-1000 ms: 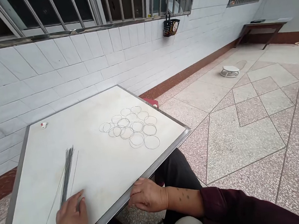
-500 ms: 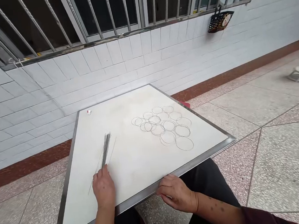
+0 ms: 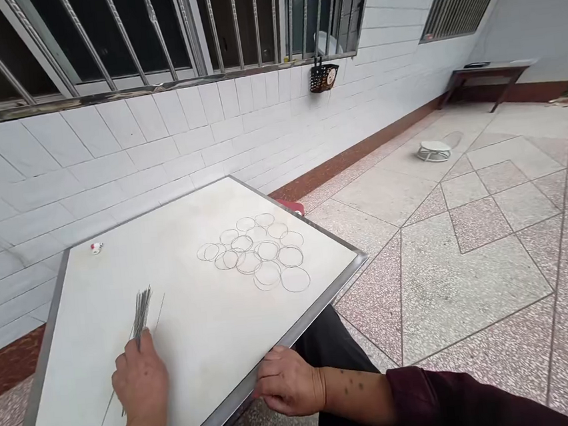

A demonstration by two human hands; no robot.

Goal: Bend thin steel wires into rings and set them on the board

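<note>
My left hand (image 3: 142,377) is closed around a bundle of thin metal wires (image 3: 141,312) on the left part of a white table (image 3: 191,342). The wire tips fan out beyond the fingers, and a few ends show below the hand. Single loose wires lie on either side of it. My right hand (image 3: 287,381) rests at the table's near metal edge with its fingers curled in a loose fist; I see nothing in it. Toward the table's right side lie several thin wire rings (image 3: 268,250), many overlapping.
A small red and white object (image 3: 96,248) sits near the far left corner. A tiled wall with barred windows stands behind the table, and a dark basket (image 3: 323,77) hangs there. A low white stool (image 3: 433,151) and a brown table (image 3: 489,73) are farther right.
The view has turned to the right, bringing the stool and brown table into sight. My left hand covers more of the wire bundle. My right hand stays at the table edge.
</note>
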